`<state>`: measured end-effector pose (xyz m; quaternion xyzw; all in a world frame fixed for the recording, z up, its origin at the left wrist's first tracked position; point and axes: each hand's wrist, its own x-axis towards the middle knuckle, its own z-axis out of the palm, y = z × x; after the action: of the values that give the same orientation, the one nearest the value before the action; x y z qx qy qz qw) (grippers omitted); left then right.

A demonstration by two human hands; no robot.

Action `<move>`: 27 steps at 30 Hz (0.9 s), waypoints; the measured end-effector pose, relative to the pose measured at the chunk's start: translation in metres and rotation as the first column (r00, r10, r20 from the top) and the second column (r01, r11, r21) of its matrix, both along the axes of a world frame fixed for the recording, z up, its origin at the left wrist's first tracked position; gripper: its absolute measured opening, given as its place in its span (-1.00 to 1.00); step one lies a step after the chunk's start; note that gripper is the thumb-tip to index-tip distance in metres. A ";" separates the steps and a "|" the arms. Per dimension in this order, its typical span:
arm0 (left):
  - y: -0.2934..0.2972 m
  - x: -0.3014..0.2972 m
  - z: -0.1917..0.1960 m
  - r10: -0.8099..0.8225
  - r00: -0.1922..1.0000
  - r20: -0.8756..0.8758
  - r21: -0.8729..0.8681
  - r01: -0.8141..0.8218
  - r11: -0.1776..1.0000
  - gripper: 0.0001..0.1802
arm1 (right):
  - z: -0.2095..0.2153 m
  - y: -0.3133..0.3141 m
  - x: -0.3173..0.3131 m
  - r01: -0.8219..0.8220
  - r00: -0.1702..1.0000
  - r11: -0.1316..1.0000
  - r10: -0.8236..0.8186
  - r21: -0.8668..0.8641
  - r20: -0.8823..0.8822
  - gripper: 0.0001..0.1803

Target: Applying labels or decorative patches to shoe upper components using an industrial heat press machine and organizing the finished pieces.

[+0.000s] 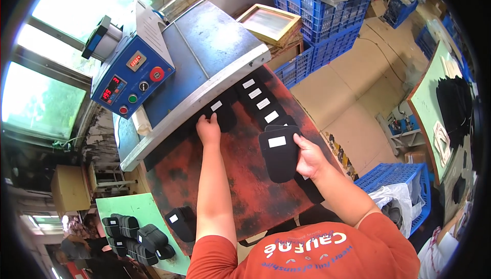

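Note:
My right hand grips a small stack of black rounded fabric pads; the top one carries a white label. The thumb lies on the stack's right edge, and the fingers go out of sight beneath. Farther left, my left hand pinches the near edge of another black labelled pad, which lies on the red-brown worn board close to the blue press's front edge. Several labelled black pads lie in an overlapping row to the right of it. A dark pad rests at the board's lower left corner.
A blue heat press with a control box stands over the board's far side. Blue crates and wooden frames are beyond. Stacked black pads sit on a green table at left; another blue crate is at right.

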<state>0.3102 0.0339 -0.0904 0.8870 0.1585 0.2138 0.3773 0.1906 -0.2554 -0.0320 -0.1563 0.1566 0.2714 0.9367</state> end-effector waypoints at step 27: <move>-0.025 -0.058 -0.001 -0.064 0.997 -0.035 -0.058 0.062 0.996 -0.67 | 0.027 0.055 0.010 -0.014 0.951 0.721 0.223 -0.692 0.214 -0.46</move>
<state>0.2521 0.0094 -0.0911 0.8843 0.1434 0.1808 0.4058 0.2002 -0.2000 -0.0052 -0.5364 0.0998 0.2294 0.8061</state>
